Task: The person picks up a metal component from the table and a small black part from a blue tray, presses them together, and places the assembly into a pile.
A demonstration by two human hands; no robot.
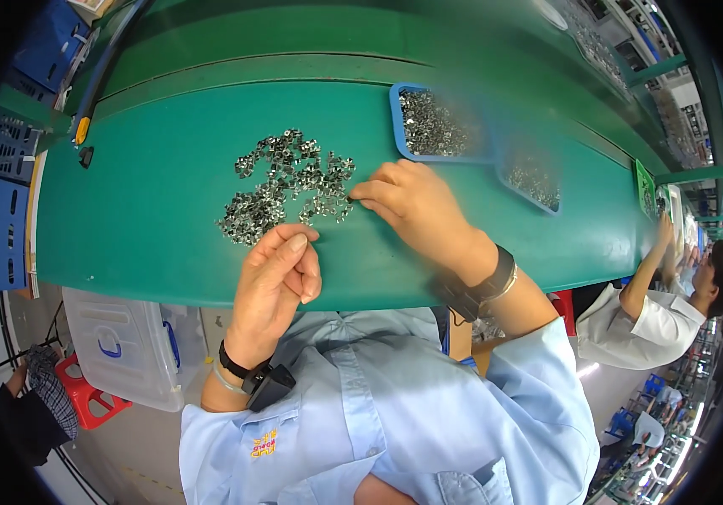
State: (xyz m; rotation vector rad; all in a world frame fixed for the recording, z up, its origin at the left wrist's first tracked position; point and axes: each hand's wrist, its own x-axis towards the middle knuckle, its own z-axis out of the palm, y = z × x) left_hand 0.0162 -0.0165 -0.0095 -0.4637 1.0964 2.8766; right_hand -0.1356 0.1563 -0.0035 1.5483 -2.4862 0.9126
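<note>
A loose pile of small shiny metal pieces [281,181] is spread over the green tabletop in front of me. My right hand [420,210] reaches to the pile's right edge, its thumb and forefinger closed on what looks like one small metal piece. Just below the pile's near edge, my left hand [275,273] is raised palm inward, with thumb and forefinger pinched together and the other fingers curled. Whatever the left fingertips may hold is too small or hidden to make out.
Behind my right hand stands a blue tray [397,126] full of similar metal pieces; a second blue tray [546,207] is partly blurred. A lidded clear plastic box [121,345] and a red stool [96,408] are at left. Another person [639,324] works at right.
</note>
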